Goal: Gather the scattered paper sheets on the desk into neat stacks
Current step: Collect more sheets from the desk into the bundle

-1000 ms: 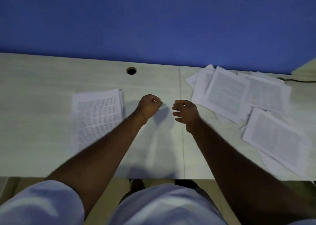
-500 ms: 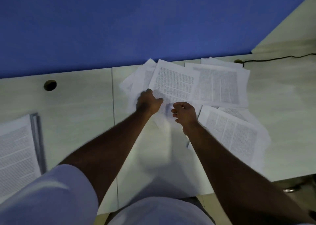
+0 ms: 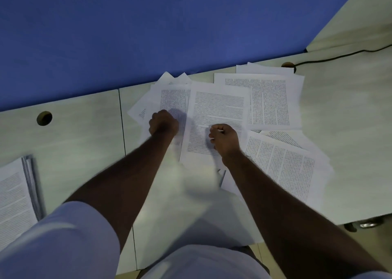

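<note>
Scattered printed paper sheets point(image 3: 267, 100) lie overlapping on the pale desk point(image 3: 84, 143), right of centre against the blue wall. My left hand point(image 3: 163, 124) is curled into a fist on the left sheet point(image 3: 171, 98) of the pile, pressing its lower part. On the middle sheet point(image 3: 218, 107) sits my right hand point(image 3: 224, 137), fingers curled, with a bit of white paper showing between them. Another sheet point(image 3: 282, 166) lies just right of my right forearm. A neat stack of sheets point(image 3: 14, 196) rests at the desk's far left edge of view.
A round cable hole point(image 3: 44, 118) sits left of the pile, and a desk seam point(image 3: 122, 121) runs between them. A black cable point(image 3: 339, 56) leads from a second hole point(image 3: 287, 64) behind the sheets. The desk's front edge point(image 3: 297, 221) is near my body.
My view has swung right, away from the neat stack. Both hands reached forward from bare desk onto the scattered pile and closed on its sheets.
</note>
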